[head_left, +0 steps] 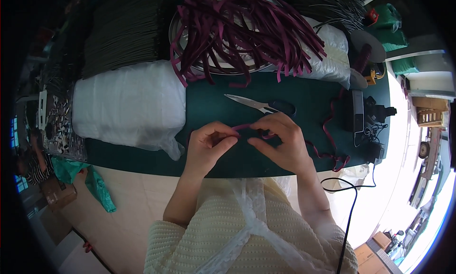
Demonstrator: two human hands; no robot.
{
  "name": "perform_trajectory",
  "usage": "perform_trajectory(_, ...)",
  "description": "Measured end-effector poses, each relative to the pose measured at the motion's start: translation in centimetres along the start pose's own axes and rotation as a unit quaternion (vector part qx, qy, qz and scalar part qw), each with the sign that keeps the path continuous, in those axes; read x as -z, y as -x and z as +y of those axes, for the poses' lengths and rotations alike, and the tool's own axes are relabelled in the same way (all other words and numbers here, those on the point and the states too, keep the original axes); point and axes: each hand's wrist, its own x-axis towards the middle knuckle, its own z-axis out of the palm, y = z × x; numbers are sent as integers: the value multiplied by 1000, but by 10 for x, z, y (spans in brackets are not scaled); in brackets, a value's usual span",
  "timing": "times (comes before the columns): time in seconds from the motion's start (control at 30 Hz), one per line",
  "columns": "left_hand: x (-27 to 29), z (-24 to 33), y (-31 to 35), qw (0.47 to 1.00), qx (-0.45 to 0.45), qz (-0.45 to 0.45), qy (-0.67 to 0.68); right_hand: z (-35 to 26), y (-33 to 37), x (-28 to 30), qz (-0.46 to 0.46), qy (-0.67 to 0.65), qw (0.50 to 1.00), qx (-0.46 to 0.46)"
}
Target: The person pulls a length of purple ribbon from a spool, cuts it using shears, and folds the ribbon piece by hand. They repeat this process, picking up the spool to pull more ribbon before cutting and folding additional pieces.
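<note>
A short stretch of purple ribbon (243, 127) spans the small gap between my two hands. My left hand (212, 145) pinches one side of it, thumb against bent fingers. On the other side, my right hand (286, 142) holds the ribbon with its curled fingers, while the thumb sits a little apart below. Part of the ribbon loops under the right palm and trails out to the right across the green tabletop (204, 91). Just beyond my hands lies a pair of scissors (256, 104), blades pointing left, dark handles partly behind my right hand.
A round metal tray (174, 36) heaped with cut purple strips (242, 32) stands at the back. White plastic-wrapped bundles (130, 105) flank it, with dark cords behind. At right are a ribbon spool (365, 58), a black-and-white device (355, 111) and cables. A clear box of small parts (64, 127) is far left.
</note>
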Motion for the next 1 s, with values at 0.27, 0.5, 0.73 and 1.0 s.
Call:
perform_trajectory(0.27,3,-1,4,994,14,-11,107,-5,-4,-18,-35,-128,991,-24)
perform_trajectory(0.5,34,5,12,982,5,-137,131,-3,-34,13,77,-214,972,-57)
perform_trajectory(0.73,57,11,30,996,-9,-81,34,-25,-137,35,193,-319,928,-9)
perform_trajectory(1.0,58,4,41,1000,5,-20,9,4,-266,18,167,-178,969,46)
